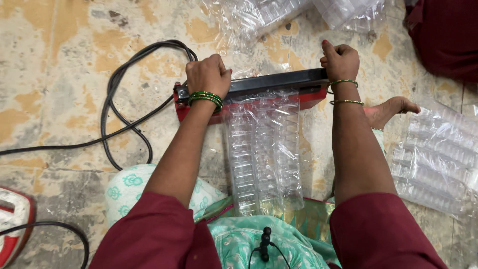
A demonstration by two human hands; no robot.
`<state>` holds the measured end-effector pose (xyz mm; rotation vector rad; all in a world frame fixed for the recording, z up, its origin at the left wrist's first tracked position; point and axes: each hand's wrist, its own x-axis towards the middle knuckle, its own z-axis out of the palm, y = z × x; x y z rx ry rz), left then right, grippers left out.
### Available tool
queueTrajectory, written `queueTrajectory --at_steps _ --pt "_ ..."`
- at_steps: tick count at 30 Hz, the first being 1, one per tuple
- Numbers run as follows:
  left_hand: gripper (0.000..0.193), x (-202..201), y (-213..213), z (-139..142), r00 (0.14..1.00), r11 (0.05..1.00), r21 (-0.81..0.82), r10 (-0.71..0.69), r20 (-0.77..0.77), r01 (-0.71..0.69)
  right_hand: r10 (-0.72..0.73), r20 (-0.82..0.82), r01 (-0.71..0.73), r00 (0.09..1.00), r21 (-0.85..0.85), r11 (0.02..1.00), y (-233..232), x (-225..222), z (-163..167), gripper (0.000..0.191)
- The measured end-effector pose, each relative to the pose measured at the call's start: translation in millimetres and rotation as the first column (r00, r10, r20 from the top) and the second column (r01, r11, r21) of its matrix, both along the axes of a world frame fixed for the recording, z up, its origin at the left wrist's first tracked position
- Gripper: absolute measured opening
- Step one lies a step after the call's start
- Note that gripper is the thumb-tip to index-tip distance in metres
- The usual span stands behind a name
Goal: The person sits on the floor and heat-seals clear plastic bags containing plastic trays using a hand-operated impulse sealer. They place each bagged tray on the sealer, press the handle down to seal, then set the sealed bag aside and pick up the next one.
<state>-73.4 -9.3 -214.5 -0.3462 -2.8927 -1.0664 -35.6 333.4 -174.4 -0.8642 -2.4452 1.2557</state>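
A red and black heat sealer (271, 82) lies on the floor in front of me. My left hand (208, 74) presses down on the left end of its black bar, fingers closed. At the bar's right end rests my right hand (340, 61), curled into a fist. A clear plastic bag holding rows of stacked clear cups (262, 152) runs from my lap up under the sealer's bar. Green bangles circle both wrists.
A black power cable (117, 99) loops over the worn stone floor at left. More clear bags of cups lie at the right (440, 159) and at the top (298, 12). A red and white object (12, 221) sits at the lower left. My bare foot (391, 109) shows at right.
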Motion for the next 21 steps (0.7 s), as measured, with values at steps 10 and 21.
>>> queueTrajectory --at_steps 10,21 --pt "0.023 -11 1 14 1.000 1.000 0.015 -0.003 0.001 0.003 -0.019 -0.458 -0.014 0.889 -0.068 0.998 -33 34 22 0.071" --pt "0.106 120 4 -5 0.966 0.919 0.330 0.251 -0.061 -0.217 0.417 0.283 -0.322 0.864 -0.327 0.889 -99 284 -71 0.074"
